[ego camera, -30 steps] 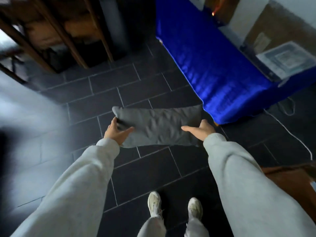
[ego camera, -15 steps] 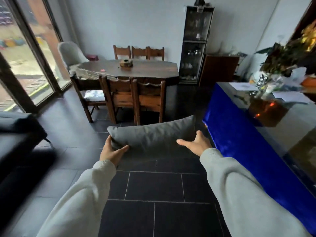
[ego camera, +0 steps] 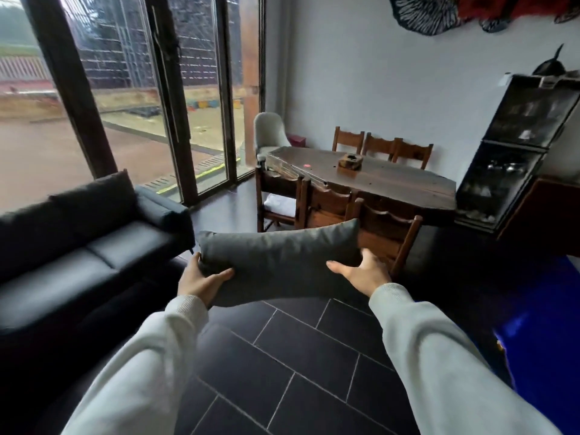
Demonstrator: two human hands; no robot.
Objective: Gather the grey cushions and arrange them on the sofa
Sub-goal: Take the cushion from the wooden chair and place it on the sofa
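Left end of sofa point(ego camera: 78, 246) off-frame.

Overcast daylight through glass doors point(ego camera: 131, 89) at left, dim interior, wide-angle bending at edges, sofa point(ego camera: 62, 246) softly blurred
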